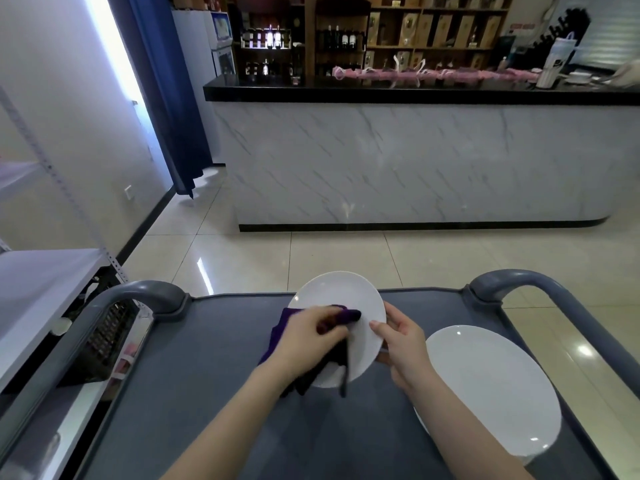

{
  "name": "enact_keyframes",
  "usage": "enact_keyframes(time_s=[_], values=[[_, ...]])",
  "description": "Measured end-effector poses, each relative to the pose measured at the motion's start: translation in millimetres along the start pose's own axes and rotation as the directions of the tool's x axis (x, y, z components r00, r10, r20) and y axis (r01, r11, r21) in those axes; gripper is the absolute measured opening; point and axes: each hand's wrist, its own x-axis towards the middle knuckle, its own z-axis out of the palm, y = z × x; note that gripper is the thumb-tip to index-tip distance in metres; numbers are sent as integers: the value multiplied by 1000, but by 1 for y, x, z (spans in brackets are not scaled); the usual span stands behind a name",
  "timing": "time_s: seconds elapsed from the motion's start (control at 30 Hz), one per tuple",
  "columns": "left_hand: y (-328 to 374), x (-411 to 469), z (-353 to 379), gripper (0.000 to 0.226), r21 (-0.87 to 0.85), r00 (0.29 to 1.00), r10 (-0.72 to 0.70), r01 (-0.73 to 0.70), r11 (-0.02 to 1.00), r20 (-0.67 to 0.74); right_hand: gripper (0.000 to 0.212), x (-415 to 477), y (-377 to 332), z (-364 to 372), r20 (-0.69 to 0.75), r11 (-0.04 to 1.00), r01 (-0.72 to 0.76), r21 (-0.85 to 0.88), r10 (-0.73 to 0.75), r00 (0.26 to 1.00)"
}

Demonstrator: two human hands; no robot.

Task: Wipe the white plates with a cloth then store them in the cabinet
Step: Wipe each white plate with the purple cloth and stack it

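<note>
A white plate (341, 292) is held tilted above the grey cart top (194, 368). My right hand (401, 344) grips its right rim, thumb on the face and fingers behind. My left hand (308, 337) holds a purple cloth (343, 315) bunched against the plate's face; part of the cloth hangs down below the hand. A second, larger white plate (491, 389) lies flat on the cart at the right.
The cart has grey curved handles at the far left (138, 294) and far right (526, 280). A white metal shelf (38, 289) stands on the left. A marble-fronted bar counter (398, 161) with a black top runs across the tiled floor ahead.
</note>
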Motion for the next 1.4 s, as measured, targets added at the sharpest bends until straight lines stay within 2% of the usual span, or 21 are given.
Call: enact_keyframes(time_s=[0.03,0.07,0.17,0.2,0.3,0.37,0.5,0.67,0.83,1.0,1.13,1.27,1.4], values=[[-6,-1,5,25,68,996,33,-39,997,80,39,0,0,-1,-6,1000,-3,8,3,1000],[-13,-2,7,28,111,993,63,-74,991,100,39,0,0,-3,-20,1000,-8,21,9,1000],[-32,-4,0,42,171,985,158,-145,974,-68,39,-2,-1,-11,-54,998,-22,64,26,998],[-36,-4,-2,47,219,978,194,-172,960,-81,39,-3,-1,-12,-55,997,-24,71,28,998],[-36,-12,7,54,449,966,198,-254,857,170,38,-4,-3,-12,-44,997,-19,79,23,999],[-36,-21,19,53,551,946,183,-306,776,267,36,-4,-6,-12,-50,996,-17,86,22,999],[-28,-36,38,54,537,918,214,-372,757,334,34,-8,-7,-12,-72,995,-27,92,34,997],[-19,-4,45,54,603,939,139,-311,735,315,24,-18,0,-8,-32,994,-27,110,31,999],[-21,36,37,57,637,971,72,-205,743,229,35,-26,4,-14,26,994,-64,86,62,998],[-41,35,15,61,619,993,22,-89,780,116,34,-19,-9,-30,-50,991,-3,132,10,999],[-58,-4,17,59,520,985,69,-144,842,161,36,-10,-22,-38,-103,987,54,154,-39,994],[-38,-34,45,55,500,972,121,-207,841,200,36,-7,-23,-29,-86,989,66,135,-55,995],[-12,-22,61,55,490,960,185,-266,830,209,27,-14,-16,-13,-32,994,49,99,-46,998]])
